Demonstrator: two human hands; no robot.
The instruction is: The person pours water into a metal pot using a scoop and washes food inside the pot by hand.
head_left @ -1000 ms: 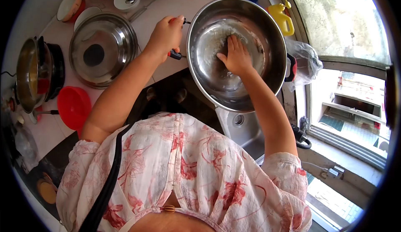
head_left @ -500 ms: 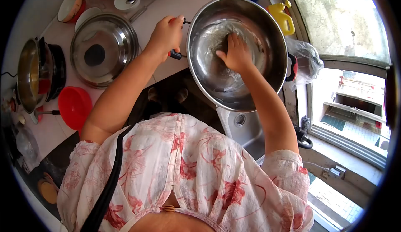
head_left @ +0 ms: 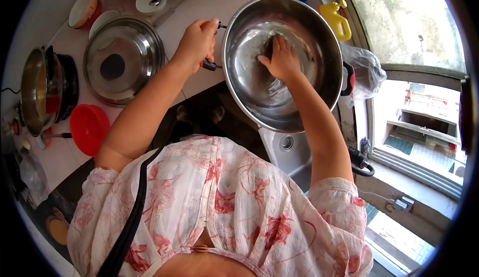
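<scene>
A large steel pot (head_left: 327,85) is held over the sink, its wide mouth facing me. My left hand (head_left: 198,42) is closed around the pot's red and black side handle (head_left: 208,65). Inside the pot is my right hand (head_left: 283,60), its fingers stretched out and thumb apart, lying against the wet, shiny bottom. It appears to hold nothing. A second handle (head_left: 348,79), also red and black, sticks out on the pot's right side. Whether water stands in the pot or only wets it, I cannot tell.
Below the pot is a steel sink (head_left: 284,154). A steel lid (head_left: 139,47) and a red plastic basin (head_left: 90,130) lie on the left, near another pan (head_left: 35,90). Bowls (head_left: 82,10) stand farther back. A yellow jug (head_left: 335,22) and a plastic bag (head_left: 366,72) sit by the window.
My right hand has slid slightly up and left along the pot's bottom. The wet sheen there has shifted. My left hand keeps its grip on the handle.
</scene>
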